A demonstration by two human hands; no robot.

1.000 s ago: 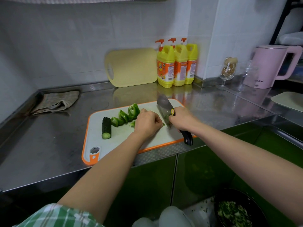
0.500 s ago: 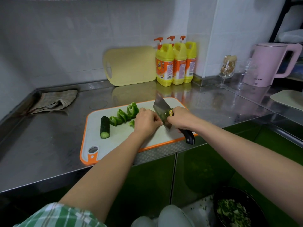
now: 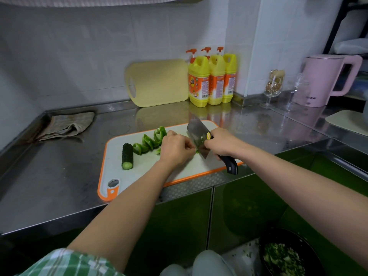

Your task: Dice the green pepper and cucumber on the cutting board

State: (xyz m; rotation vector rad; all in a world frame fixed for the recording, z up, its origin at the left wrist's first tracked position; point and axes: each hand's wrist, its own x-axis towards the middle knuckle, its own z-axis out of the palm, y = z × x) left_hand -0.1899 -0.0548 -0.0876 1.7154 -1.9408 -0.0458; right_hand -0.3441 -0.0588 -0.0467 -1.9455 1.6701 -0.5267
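Stainless-steel counter (image 3: 59,176) carries one white cutting board (image 3: 143,174) with an orange rim. On the board lie one cucumber section (image 3: 127,156), near the left edge, and four visible green pepper pieces (image 3: 148,141) just beside it. The left hand (image 3: 176,148), fingers curled, holds down a further pepper scrap (image 3: 197,151). The right hand (image 3: 223,143) grips one cleaver (image 3: 197,133), its blade just beside the scrap. Three yellow bottles (image 3: 211,80) stand at the wall, beside one yellow board (image 3: 159,82) leaning on the tiles.
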